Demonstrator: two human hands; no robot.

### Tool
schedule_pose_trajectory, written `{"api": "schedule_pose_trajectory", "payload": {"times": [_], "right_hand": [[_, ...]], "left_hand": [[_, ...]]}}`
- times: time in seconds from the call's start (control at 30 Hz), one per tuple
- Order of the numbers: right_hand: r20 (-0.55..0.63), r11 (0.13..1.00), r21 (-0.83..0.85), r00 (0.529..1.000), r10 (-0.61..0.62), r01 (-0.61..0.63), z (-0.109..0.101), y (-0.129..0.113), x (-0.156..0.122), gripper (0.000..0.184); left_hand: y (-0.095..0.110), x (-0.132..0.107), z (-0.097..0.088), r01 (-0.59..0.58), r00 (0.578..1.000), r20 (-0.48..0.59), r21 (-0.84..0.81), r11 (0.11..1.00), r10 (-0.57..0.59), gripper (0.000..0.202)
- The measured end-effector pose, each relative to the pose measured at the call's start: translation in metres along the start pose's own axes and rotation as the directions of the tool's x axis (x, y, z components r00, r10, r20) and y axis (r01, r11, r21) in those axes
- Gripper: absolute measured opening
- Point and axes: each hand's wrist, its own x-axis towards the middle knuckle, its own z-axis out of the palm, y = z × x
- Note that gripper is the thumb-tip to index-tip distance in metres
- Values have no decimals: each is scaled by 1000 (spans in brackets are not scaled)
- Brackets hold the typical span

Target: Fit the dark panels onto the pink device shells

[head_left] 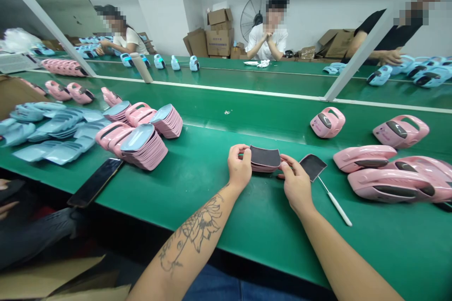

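Note:
Between my two hands sits a short stack of curved panels [265, 158], dark on top with pink edges, on the green table. My left hand [240, 165] grips its left side with thumb and fingers. At the right end, my right hand [295, 182] pinches the stack's edge. Just beyond my right hand lies one loose dark panel [313, 166]. A thin tool with a white handle [339, 209] rests beside it, its metal shaft reaching to the panel.
Pink handled housings [399, 181] lie at the right. Leftward stand pink panel stacks with blue tops [144, 146], blue parts [63, 136] and a phone [96, 182]. A white rail [226, 88] crosses behind; several people work or sit beyond it.

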Motion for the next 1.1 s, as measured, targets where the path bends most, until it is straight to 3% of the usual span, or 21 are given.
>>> {"api": "schedule_pose_trajectory", "payload": {"times": [0.33,0.73,1.1], "right_hand": [[11,1000,-8,1000,-1,1,0,0,0,50],[-25,999,24,999,-26,26,-3,-1,0,45],[-15,979,24,979,-203,204,-10,-1,-1,41]], "left_hand": [[0,1,1,43,999,-12,2,999,-43,7],[3,-1,0,-8,1000,8,-33,999,8,8],[8,-2,-4,-87,996,37,0,996,87,11]]}}
